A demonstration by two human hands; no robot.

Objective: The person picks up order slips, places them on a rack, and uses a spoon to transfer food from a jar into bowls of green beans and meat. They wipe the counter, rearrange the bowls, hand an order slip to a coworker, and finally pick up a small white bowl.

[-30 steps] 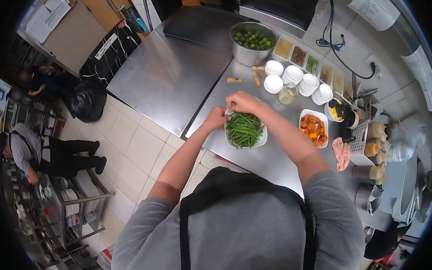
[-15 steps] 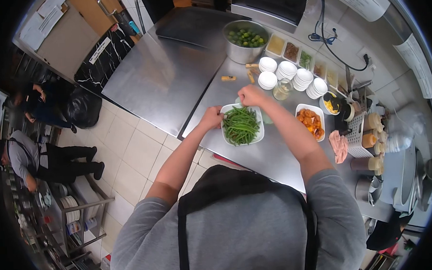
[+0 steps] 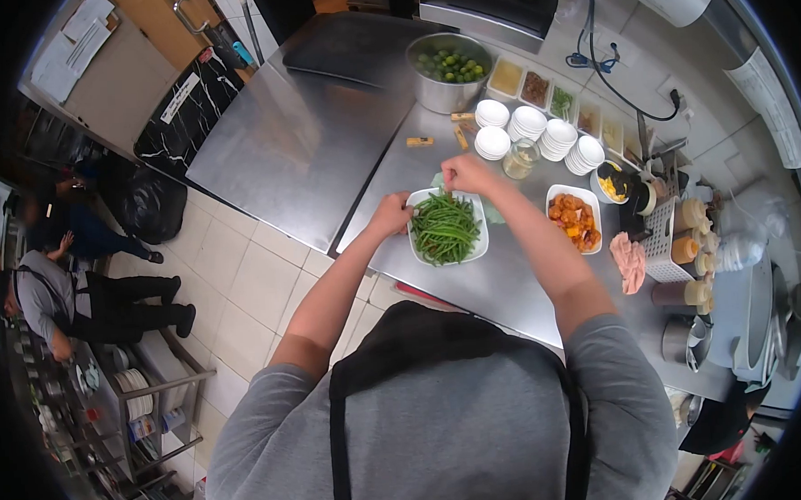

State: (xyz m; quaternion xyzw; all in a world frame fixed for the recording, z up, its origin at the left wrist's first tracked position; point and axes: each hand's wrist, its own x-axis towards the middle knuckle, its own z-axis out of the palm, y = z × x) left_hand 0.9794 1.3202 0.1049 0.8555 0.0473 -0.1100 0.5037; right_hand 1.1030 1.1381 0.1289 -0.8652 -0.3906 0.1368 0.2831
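A white square bowl (image 3: 479, 245) heaped with green beans (image 3: 444, 228) sits on the steel table close to my body. My left hand (image 3: 390, 216) is closed on its left rim. At the far rim, my right hand (image 3: 466, 174) is pinched around what looks like a pale green cloth (image 3: 494, 212), parts of which show beside the fingers and behind the bowl. The fingertips are partly hidden. To the right stands a second white bowl (image 3: 593, 193) of orange-glazed pieces (image 3: 573, 222).
Stacks of small white dishes (image 3: 528, 124), a glass jar (image 3: 521, 159) and a pot (image 3: 447, 94) of green limes stand beyond the bowls. A pink cloth (image 3: 629, 263) and a basket (image 3: 664, 254) with bottles are on the right. Two people (image 3: 49, 288) stand far left.
My right hand has shifted slightly left along the bowl's far rim. My left hand keeps its hold. The view has moved slightly, and one person at the far left has changed posture.
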